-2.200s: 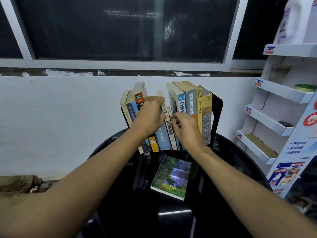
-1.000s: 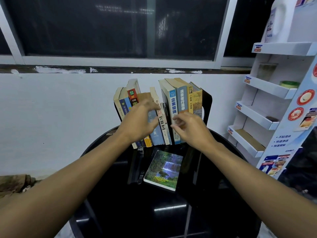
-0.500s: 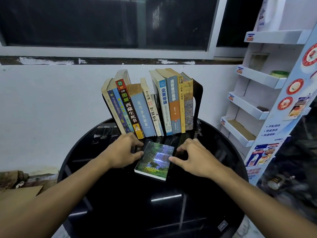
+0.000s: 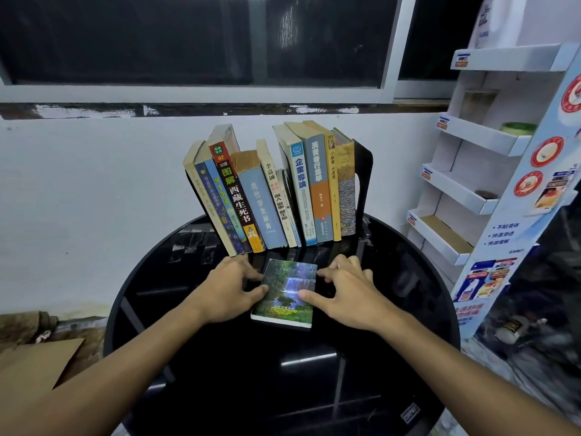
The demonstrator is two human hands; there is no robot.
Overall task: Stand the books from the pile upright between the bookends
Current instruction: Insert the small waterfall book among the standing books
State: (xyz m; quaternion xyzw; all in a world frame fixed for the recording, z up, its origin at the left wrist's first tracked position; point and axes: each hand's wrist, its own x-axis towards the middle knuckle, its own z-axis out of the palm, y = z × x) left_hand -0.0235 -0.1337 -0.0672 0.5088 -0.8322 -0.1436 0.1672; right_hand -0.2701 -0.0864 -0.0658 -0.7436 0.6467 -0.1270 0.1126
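Note:
One book with a waterfall cover (image 4: 284, 294) lies flat on the round black table (image 4: 220, 372). My left hand (image 4: 228, 289) holds its left edge, thumb on the cover and fingers curled at the side. My right hand (image 4: 344, 294) holds the right edge, thumb on the cover and fingers arched along the side. Behind it, a row of several books (image 4: 273, 190) stands on the table; those on the left lean left. The black right bookend (image 4: 363, 184) stands against the row's right end. Only a sliver of the left bookend (image 4: 188, 177) shows.
A white wall and a dark window are right behind the table. A white cardboard display shelf (image 4: 471, 190) stands close on the right. Brown cardboard (image 4: 31, 366) lies on the floor at the left.
Both hands left the standing row and came down to the flat waterfall book, one on each side. The row now stands with no hand on it.

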